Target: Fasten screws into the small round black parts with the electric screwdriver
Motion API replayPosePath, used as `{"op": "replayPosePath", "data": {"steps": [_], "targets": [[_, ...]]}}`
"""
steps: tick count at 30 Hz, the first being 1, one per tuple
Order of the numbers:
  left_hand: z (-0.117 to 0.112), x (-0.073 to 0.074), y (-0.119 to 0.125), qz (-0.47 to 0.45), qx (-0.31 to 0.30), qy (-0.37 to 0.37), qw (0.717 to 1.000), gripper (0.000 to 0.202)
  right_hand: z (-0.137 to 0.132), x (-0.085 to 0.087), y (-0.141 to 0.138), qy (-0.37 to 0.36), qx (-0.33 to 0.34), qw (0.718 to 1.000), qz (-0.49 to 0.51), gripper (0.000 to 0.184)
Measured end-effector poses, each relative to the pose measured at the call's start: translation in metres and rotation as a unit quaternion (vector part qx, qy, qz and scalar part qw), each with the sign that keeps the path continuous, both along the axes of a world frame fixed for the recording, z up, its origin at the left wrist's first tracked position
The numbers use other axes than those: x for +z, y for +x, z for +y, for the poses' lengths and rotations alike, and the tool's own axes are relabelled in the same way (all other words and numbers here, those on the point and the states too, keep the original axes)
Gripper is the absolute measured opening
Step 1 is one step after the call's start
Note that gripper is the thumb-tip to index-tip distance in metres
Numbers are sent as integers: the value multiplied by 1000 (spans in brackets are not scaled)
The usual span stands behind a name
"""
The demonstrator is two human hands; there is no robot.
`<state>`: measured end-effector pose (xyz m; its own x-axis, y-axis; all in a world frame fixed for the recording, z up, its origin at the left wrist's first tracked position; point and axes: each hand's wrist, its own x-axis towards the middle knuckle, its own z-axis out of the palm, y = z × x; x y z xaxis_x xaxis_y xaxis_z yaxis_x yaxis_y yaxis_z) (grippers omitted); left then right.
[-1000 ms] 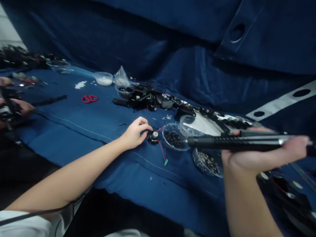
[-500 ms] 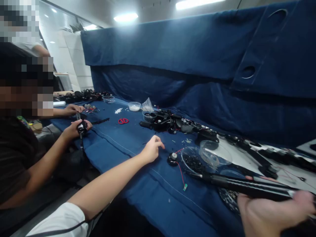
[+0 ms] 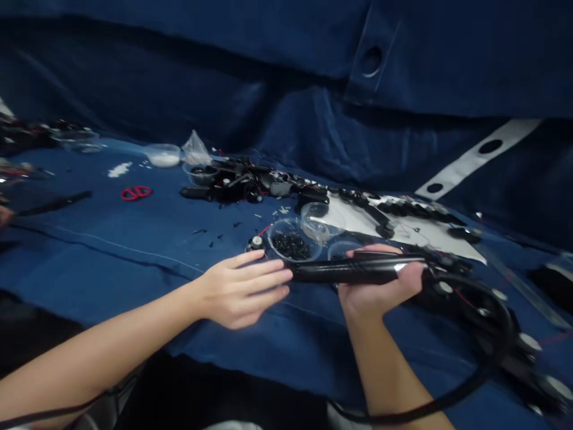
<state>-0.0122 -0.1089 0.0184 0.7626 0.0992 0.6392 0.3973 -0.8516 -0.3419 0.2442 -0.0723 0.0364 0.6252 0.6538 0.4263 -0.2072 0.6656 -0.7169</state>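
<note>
My right hand point(image 3: 376, 292) is closed around a black corded electric screwdriver point(image 3: 344, 270), held almost level and pointing left, its cable looping down on the right. My left hand point(image 3: 246, 289) is stretched flat, fingers slightly apart, at the tool's front end. Its fingertips cover the tip, and I cannot tell whether they touch it. Just behind those fingers is a small black round part with a white-topped motor point(image 3: 256, 242) and a red wire, partly hidden. A clear bowl of small black screws point(image 3: 293, 245) stands beyond the screwdriver.
Red-handled scissors point(image 3: 136, 193) lie on the blue cloth point(image 3: 111, 224). Behind are a tub of white material point(image 3: 163, 156), a plastic bag point(image 3: 196, 149) and a heap of black parts point(image 3: 242, 182). More motor parts point(image 3: 528, 343) line the right edge. Another person's hand point(image 3: 5, 216) shows far left.
The view has swung right and down. My left hand has moved from beside the round part to the screwdriver's front end, its fingers straightening. The right hand still holds the screwdriver.
</note>
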Motion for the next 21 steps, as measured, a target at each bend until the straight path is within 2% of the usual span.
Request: {"op": "replayPosePath", "data": {"steps": [2, 4, 5, 7, 10, 12, 15, 21], "targets": [[-7, 2, 9, 33, -32, 7, 999, 35, -7, 1, -6, 68, 8, 993, -95, 52], [-9, 2, 14, 42, -46, 1, 998, 32, -14, 3, -11, 162, 25, 971, -172, 43], [-9, 2, 15, 41, -48, -2, 998, 31, -18, 4, -12, 209, 53, 957, -194, 41], [-8, 2, 17, 30, -53, 5, 998, 28, -29, 8, -12, 236, 160, 928, -239, 45], [-9, 4, 17, -1, -72, 17, 997, 24, -47, 15, -10, 170, 294, 901, -269, 54], [-11, 5, 18, -15, -85, 3, 996, 21, -57, 19, -10, 117, 339, 893, -273, 54], [-13, 6, 19, -22, -95, -14, 995, 20, -65, 24, -14, 105, 340, 892, -279, 54], [-11, 7, 20, -14, -101, 17, 995, 17, -67, 29, -19, 95, 300, 902, -294, 45]]}}
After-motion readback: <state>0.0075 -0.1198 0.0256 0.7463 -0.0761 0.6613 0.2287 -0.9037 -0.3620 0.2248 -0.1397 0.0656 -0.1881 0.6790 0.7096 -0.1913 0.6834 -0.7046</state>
